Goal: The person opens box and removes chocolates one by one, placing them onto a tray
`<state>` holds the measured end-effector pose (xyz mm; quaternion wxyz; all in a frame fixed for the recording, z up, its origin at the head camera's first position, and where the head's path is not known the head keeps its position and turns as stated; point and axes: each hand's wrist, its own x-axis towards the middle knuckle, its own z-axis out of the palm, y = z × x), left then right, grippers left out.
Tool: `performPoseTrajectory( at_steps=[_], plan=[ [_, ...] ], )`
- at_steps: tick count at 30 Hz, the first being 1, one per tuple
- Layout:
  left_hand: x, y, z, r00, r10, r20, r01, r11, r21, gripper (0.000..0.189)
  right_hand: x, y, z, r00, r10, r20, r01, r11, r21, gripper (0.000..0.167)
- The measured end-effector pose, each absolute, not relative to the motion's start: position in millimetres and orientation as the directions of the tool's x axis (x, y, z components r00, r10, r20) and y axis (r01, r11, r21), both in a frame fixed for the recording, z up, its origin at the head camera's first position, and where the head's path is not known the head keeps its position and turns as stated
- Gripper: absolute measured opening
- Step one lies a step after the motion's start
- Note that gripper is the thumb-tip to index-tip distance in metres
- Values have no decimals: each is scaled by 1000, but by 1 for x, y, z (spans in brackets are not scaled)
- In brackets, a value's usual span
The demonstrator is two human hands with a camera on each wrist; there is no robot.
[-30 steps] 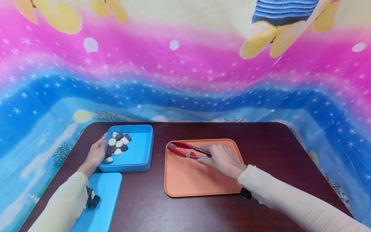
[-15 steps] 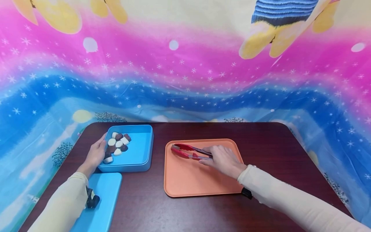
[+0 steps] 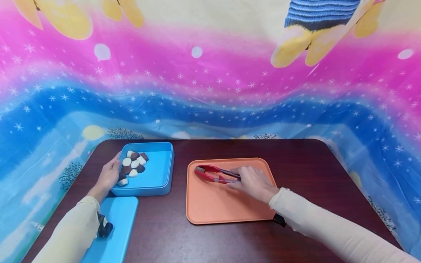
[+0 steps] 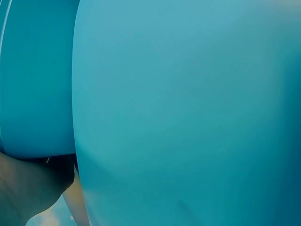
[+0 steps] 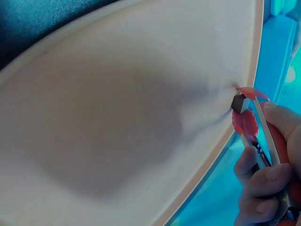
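- Two hands were in view. The right hand (image 3: 253,182) gripped one pair of red tongs (image 3: 205,177), the thumb and three fingers visibly curled round its handles.
- The left hand (image 3: 108,176) was against the left side of one blue box (image 3: 141,191). Part of its fingers was hidden by the wall, so I could not tell whether they were curled round it or only pressed to it.
- One piece (image 5: 240,103), dark with a pale face, was pinched between the two red tips of the tongs, over the far left part of one orange tray (image 3: 223,204). I could not tell whether it touched the tray.
- About eleven pieces lay in the box, bunched toward its left side: roughly six white pieces (image 3: 134,164) and five brown pieces (image 3: 126,170). Some overlapped, so the count was approximate.
- One blue lid (image 3: 121,219) lay flat just beside the box, on the person's side, partly under the left sleeve (image 3: 70,228).
- Box, lid and tray were on one dark red table (image 3: 164,226), the tray to the right of the box and apart from it.
- Two black devices, left device (image 3: 105,227) and right device (image 3: 279,220), showed under the pale sleeves; any label on them was too small to read.
- One cloth (image 3: 210,73) behind carried printed snowflakes and three white discs on its pink band.
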<state>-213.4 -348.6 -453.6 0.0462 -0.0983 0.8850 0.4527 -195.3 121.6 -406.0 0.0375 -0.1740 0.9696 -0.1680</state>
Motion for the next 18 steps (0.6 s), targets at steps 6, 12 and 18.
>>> performPoseTrajectory(
  at_steps=[6, 12, 18],
  plan=[
    [-214, -348, -455, -978, -139, -158, -209, 577, 790, 59, -196, 126, -404, -941, -337, -10, -311, 878, -363, 45],
    [-213, -347, -455, -979, -137, -148, -201, 589, 783, 58, -197, 133, -397, -938, -337, 80, -343, 875, -342, 62],
    [-212, -348, -453, -977, -130, -168, -212, 577, 789, 57, -197, 133, -394, -942, -318, 107, -335, 873, -355, 69]
  ],
)
